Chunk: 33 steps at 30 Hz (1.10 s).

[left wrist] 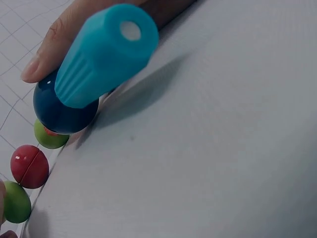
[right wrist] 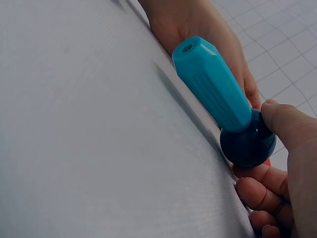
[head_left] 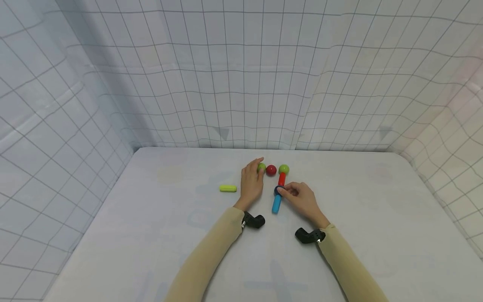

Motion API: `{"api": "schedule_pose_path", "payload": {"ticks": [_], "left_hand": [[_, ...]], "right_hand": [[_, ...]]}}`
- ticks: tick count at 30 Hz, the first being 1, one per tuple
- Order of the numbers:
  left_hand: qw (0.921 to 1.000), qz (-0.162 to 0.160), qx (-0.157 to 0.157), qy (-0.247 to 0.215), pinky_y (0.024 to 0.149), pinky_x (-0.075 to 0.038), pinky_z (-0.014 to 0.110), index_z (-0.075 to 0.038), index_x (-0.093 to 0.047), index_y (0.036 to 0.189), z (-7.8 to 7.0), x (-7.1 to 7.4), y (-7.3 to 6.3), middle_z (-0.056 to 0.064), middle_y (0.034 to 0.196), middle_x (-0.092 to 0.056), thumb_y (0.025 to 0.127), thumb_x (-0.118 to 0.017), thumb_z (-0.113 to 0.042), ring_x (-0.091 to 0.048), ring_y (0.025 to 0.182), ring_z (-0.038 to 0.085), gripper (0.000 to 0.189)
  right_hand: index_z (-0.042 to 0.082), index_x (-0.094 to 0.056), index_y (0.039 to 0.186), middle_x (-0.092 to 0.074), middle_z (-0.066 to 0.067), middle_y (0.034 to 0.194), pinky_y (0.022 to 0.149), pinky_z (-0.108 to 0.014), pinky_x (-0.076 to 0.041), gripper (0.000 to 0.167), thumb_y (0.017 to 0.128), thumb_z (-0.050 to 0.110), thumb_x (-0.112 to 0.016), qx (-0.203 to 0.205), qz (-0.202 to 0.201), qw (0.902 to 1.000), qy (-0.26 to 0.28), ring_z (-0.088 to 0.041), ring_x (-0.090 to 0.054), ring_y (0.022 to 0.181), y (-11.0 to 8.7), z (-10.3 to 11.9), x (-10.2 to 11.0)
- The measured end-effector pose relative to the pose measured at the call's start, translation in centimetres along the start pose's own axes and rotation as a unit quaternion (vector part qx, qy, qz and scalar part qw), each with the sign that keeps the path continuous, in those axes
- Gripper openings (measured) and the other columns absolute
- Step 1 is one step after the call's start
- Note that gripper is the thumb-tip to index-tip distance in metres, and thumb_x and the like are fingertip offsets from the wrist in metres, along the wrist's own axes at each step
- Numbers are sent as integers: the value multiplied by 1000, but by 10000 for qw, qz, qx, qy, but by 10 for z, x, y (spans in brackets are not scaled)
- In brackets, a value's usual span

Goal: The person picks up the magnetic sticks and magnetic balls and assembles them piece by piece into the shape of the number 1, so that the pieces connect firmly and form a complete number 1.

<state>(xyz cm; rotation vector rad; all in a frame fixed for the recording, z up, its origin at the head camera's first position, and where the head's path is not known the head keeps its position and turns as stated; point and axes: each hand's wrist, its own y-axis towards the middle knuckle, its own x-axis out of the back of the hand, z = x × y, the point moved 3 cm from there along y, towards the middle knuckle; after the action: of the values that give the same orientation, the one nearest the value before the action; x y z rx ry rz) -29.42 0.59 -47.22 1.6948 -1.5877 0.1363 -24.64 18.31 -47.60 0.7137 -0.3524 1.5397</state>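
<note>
My right hand pinches a dark blue ball between thumb and fingers. A ribbed light blue rod sticks out of this ball toward me, a hole in its free end. On the far side a red rod runs from the dark blue ball to a green ball. My left hand reaches round another green ball, thumb on the near side and fingers beyond. Between the two green balls sits a dark red ball, a seam across it in the left wrist view.
A short yellow-green rod lies to the left of my left hand on the white table. White grid-lined curtains stand behind the table and at both sides. Each wrist wears a black camera mount.
</note>
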Motion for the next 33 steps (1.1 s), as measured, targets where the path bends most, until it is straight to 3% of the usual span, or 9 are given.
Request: {"api": "schedule_pose_path", "payload": {"ticks": [7,14,22,33], "left_hand": [[9997,94,96,222,102,-30,41,-10,-51,133,1,-2,-2,14,135,-47,101,-43,-13,-41,123,30,33],[9996,115,234,141,99,-33,40,-9,-53,131,1,-1,-2,12,134,-49,101,-45,-12,-43,119,29,31],[9984,-34,545,125,92,-38,39,-8,-56,126,4,-2,-3,14,122,-55,99,-48,-9,-47,109,29,28],[9972,-184,708,179,85,-38,41,-2,-53,128,2,2,-8,18,115,-49,98,-52,-11,-45,102,32,32]], "right_hand": [[9,-71,90,-57,2,71,62,-33,-35,31,88,39,-67,-6,-23,10000,-36,-19,-45,74,1,1,0],[8,-71,92,-57,2,71,63,-33,-35,31,88,39,-67,-32,-3,10000,-57,-19,-45,74,0,2,0],[8,-71,91,-57,1,72,63,-33,-35,30,87,38,-68,-33,-26,10000,-33,-19,-46,73,0,2,0],[8,-72,91,-57,1,72,63,-33,-36,31,87,38,-68,23,-7,10000,-26,-19,-46,74,0,3,0]]}}
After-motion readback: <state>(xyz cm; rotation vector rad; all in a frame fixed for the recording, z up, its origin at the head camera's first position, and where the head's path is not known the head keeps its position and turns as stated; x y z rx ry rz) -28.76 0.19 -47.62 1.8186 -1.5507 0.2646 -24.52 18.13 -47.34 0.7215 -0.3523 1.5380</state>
